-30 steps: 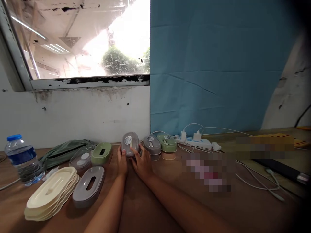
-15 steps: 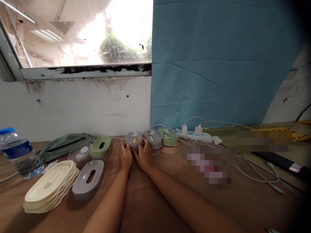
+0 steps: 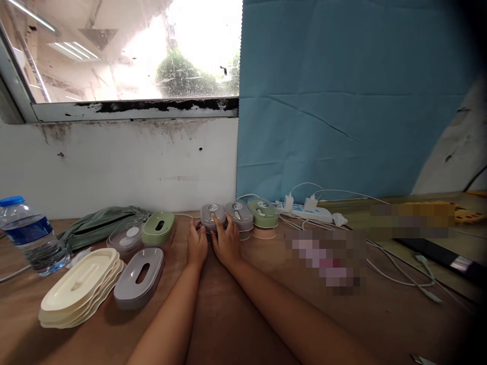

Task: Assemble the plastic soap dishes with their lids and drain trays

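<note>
Head view: grey lidded box between left fingers and right fingers, both clasped about it.

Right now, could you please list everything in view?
Lidded boxes: 3, two grey, one green, centre
Slotted pieces: 2, grey, green, left
Tray stack: 1, cream, left
Clear container: 1, transparent, left
Bottle: 1, clear, far left
Fabric: 1, green, left
Power strip: 1, white, blue, rear
Plugs: 2, white, on strip
Cables: several, white, right
Scraps: 2, white, by bottle and strip
Bar: 1, black, right
Blurred item: count unclear, pinkish, right
Part-blurred item: 1, yellow, right
Metallic object: 1, silvery, bottom right
Sheet: 1, blue, on wall
Wall: 1, white, rear
Window: 1, grey frame, upper left
Table: 1, brown, beneath
Hands: 2, bare, at leftmost lidded box
</note>
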Tool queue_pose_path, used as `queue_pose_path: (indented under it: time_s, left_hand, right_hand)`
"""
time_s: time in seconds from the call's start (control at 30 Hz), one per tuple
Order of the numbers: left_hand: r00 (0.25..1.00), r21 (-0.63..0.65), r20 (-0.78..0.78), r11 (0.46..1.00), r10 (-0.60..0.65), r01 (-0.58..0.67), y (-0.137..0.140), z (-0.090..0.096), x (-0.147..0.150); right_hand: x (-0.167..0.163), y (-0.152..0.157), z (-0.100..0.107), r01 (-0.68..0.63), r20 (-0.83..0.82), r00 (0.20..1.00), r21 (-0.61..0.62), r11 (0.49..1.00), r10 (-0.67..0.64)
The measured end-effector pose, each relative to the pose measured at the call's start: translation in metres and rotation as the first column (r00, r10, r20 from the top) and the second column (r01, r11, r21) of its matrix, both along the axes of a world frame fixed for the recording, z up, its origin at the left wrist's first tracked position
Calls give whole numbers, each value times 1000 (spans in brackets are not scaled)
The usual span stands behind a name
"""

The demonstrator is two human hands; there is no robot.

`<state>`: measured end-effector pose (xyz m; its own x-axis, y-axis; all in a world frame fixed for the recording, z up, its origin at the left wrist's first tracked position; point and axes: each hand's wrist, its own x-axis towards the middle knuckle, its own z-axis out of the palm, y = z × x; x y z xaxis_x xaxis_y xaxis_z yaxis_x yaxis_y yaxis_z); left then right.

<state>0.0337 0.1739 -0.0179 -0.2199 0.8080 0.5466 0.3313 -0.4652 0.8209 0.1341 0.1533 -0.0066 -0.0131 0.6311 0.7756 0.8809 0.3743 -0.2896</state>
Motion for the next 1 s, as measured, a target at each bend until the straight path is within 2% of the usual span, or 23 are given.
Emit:
queue_pose_path:
  time_s: [0.1, 0.2, 0.37, 0.43, 0.5, 0.57, 0.63, 0.7, 0.83, 0.9, 1.0]
  left_hand:
    - [999, -3, -29, 999, 33, -33, -1, 0, -2]
    - [989, 6, -87, 993, 118, -118, -6, 2, -6]
    - [932, 54, -238, 962, 273, -267, -24, 8, -15]
    - [846, 118, -387, 929, 367, -350, -32, 11, -20]
    - [673, 202, -586, 885, 452, -419, -37, 14, -27]
    - [519, 247, -719, 867, 463, -432, -38, 18, -38]
    - [464, 236, -771, 872, 436, -428, -36, 23, -52]
    - [466, 202, -780, 873, 418, -444, -32, 28, -68]
    - [495, 109, -793, 882, 355, -458, -26, 39, -93]
    - [523, 71, -792, 899, 314, -432, -26, 43, -101]
    - [581, 34, -769, 926, 264, -376, -27, 48, -112]
  right_hand:
    - [1, -5, 3, -22, -5, 1000, 30, 999, 22]
    - [3, -12, 5, -45, -14, 999, 40, 998, 45]
    - [14, -32, 6, -156, 32, 987, 26, 987, 155]
    - [23, -46, 7, -206, 69, 976, 13, 978, 205]
    - [33, -66, 9, -247, 107, 963, -2, 969, 246]
    - [42, -90, 12, -270, 118, 955, -27, 963, 271]
    - [47, -120, 15, -269, 31, 961, -95, 958, 273]
    - [47, -151, 18, -319, -120, 947, -220, 922, 299]
    - [43, -206, 21, -480, -310, 872, -395, 783, 379]
    - [45, -220, 21, -546, -358, 834, -439, 714, 419]
    - [55, -219, 18, -623, -455, 774, -425, 656, 440]
